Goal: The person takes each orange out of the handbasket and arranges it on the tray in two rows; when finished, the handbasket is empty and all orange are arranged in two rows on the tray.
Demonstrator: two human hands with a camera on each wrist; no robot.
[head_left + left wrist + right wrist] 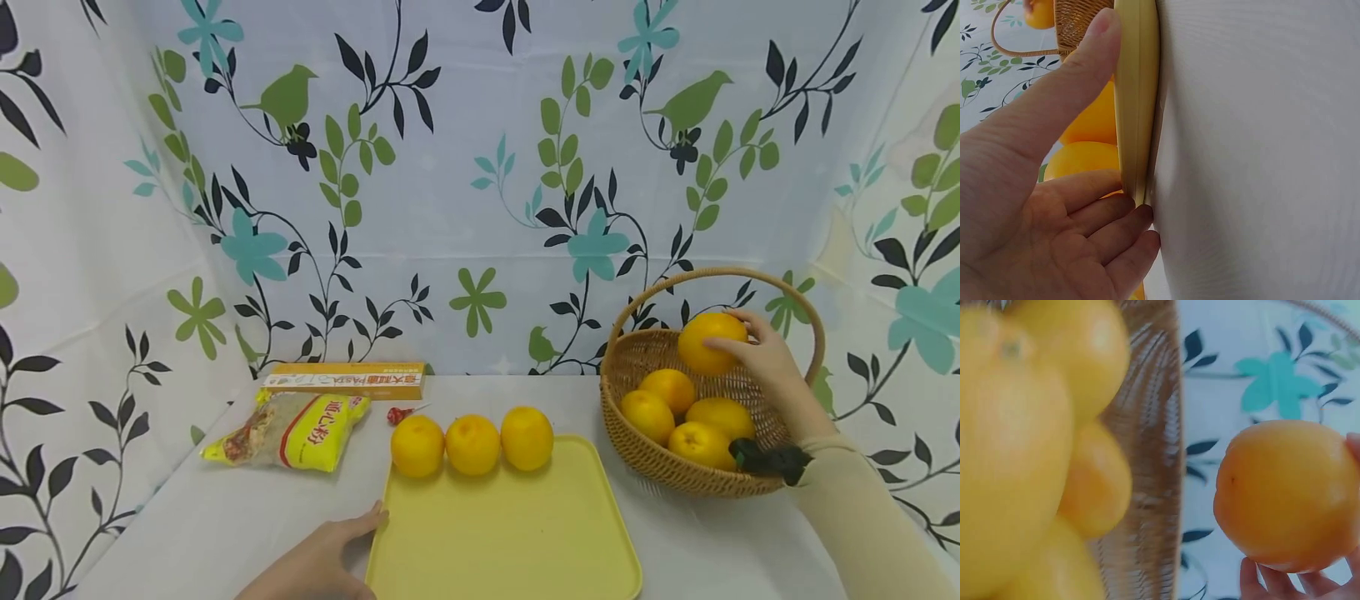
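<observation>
My right hand (768, 367) grips an orange (708, 343) above the wicker basket (652, 471). The right wrist view shows that orange (1288, 497) with fingertips around its far side. In the basket lie several fruits, among them a rounder orange (667, 390) and a longer yellow fruit (701, 444). My left hand (322, 554) touches the left edge of a yellow tray (510, 533), thumb and fingers spread along it. Up close, the left wrist view has the fingertips (1141, 215) against the tray's side. Three oranges (472, 444) stand in a row at the tray's far edge.
Left of the tray lies a yellow-and-clear food bag (292, 429), with a long orange pasta box (348, 380) behind it. A small red wrapped item (401, 414) sits beside the oranges. A patterned curtain (450, 208) hangs behind the white table; the basket's handle (712, 273) arches high.
</observation>
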